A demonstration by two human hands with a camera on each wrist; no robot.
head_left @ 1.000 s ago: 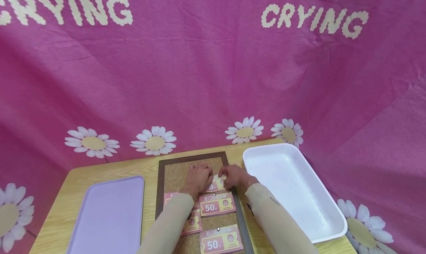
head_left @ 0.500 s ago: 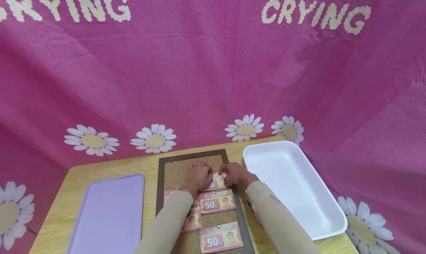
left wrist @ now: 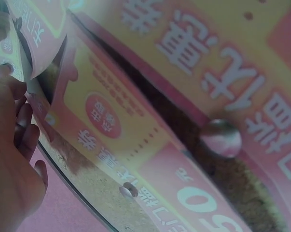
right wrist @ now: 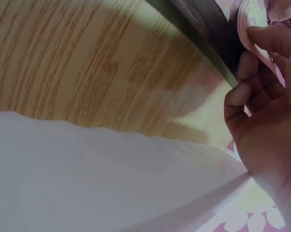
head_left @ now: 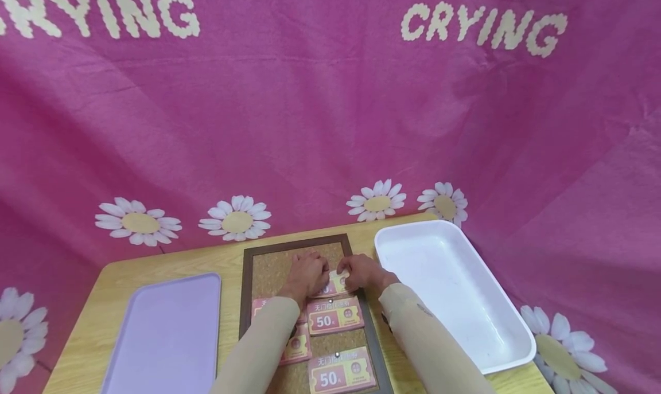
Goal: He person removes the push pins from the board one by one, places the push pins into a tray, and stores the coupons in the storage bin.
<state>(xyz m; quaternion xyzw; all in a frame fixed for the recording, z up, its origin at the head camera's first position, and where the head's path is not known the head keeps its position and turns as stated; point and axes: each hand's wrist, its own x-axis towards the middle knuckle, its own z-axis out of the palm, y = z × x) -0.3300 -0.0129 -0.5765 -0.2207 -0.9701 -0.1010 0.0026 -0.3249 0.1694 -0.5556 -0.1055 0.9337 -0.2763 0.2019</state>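
Observation:
Both hands work at one pink-and-yellow coupon [head_left: 333, 285] on the upper right of a brown-framed cork board [head_left: 279, 262]. My left hand [head_left: 308, 273] holds its left side; in the left wrist view the thumb lies on the printed face, the other fingers curled. From the right, my right hand [head_left: 361, 272] pinches the edge between thumb and fingers, and the right wrist view shows that edge bent up by the board's frame [right wrist: 203, 29]. Directly below, another 50 coupon [head_left: 335, 315] carries a silver pushpin [head_left: 331, 301] at its top. The left forearm partly hides coupons [head_left: 296, 345] on the left.
A lower coupon [head_left: 342, 371] also has a silver pushpin [head_left: 337, 354]. To the board's right stands a deep white tray [head_left: 454, 291], near the right forearm. A flat lilac tray [head_left: 170, 325] lies left on the wooden table [head_left: 119, 279]. A pink cloth [head_left: 310, 124] hangs behind.
The head view has shifted slightly. Both hands stay at the same coupon with almost no visible movement.

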